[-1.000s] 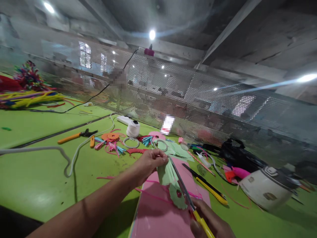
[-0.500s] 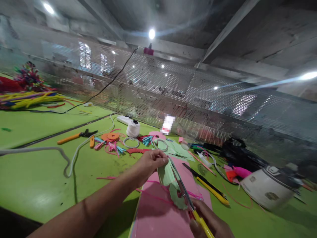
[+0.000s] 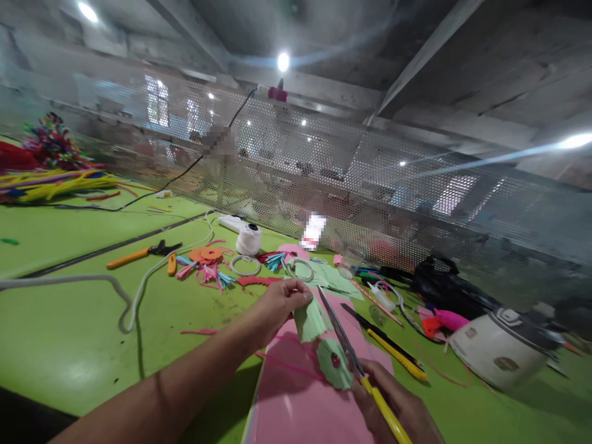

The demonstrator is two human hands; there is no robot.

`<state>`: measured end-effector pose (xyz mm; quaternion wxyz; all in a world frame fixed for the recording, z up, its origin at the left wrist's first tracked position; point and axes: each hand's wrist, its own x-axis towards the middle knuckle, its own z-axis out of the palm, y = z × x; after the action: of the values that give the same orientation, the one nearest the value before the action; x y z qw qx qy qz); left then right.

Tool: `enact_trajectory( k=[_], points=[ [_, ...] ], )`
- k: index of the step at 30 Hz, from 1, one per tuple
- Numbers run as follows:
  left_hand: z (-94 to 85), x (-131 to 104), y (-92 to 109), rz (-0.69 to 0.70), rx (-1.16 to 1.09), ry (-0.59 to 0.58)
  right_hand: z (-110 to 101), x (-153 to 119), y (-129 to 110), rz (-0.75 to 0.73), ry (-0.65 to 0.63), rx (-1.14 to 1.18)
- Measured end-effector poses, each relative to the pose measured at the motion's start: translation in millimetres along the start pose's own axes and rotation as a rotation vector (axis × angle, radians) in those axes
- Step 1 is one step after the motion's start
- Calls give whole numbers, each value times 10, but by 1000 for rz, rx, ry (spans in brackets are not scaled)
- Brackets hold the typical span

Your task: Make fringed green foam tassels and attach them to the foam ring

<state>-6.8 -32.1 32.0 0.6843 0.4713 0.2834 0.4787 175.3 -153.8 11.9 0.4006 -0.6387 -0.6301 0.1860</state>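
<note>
My left hand (image 3: 289,299) pinches the upper end of a light green paper strip (image 3: 309,322), which hangs over a pink sheet (image 3: 300,401). Yellow-handled scissors (image 3: 342,336) are held in my right hand (image 3: 393,401), their blades pointing up and away, just right of the strip. A round green paper piece (image 3: 335,365) with a scalloped edge and a hole in its middle is beside the right fingers, below the strip. Pink string (image 3: 291,366) crosses the pink sheet.
A yellow cutter knife (image 3: 398,353) lies right of the sheet, near a white pot-like appliance (image 3: 502,351). Orange-handled pliers (image 3: 143,254), a white cable (image 3: 139,296) and paper tassels (image 3: 210,271) lie left. A perforated screen (image 3: 351,179) stands behind.
The scissors have shifted slightly right, away from the strip. The round green piece now faces up with its hole showing. My left hand has barely moved.
</note>
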Motion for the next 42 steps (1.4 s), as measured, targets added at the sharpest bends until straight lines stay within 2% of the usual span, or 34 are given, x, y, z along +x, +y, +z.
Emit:
enact_trajectory(
  k=[4,8,12,16,19,21,23,26,28,31,34,38,42],
  points=[
    [-126,59,82,27,-7,48,-176,196,33,5,-4,-137],
    [-241,103,156,85,-47,101,-390,501,149,-13,-90,-423],
    [-271,116,156,77,-42,156,-436,698,335,-14,-143,-648],
    [-216,88,83,17,47,81,-429,713,484,-59,-185,-787],
    [-136,53,-1,-35,122,-36,-466,706,454,-96,-148,-875],
    [-81,33,-60,-62,171,-109,-475,704,323,-134,-121,-799],
    [-37,15,-115,-61,220,-168,-435,691,122,-163,-130,-540],
    [6,-8,-168,-24,261,-227,-276,655,-167,-160,-313,-85],
    [21,-25,-175,-12,259,-251,-153,637,-264,-107,-406,50],
    [27,-56,-149,-20,254,-266,-41,642,-257,-39,-432,190],
    [19,-85,-110,-51,247,-295,-28,666,-196,-14,-444,322],
    [-3,-91,-93,-135,183,-332,-52,660,-172,35,-377,431],
    [-10,-67,-129,-136,183,-345,-78,613,-177,50,-320,502]
  ],
)
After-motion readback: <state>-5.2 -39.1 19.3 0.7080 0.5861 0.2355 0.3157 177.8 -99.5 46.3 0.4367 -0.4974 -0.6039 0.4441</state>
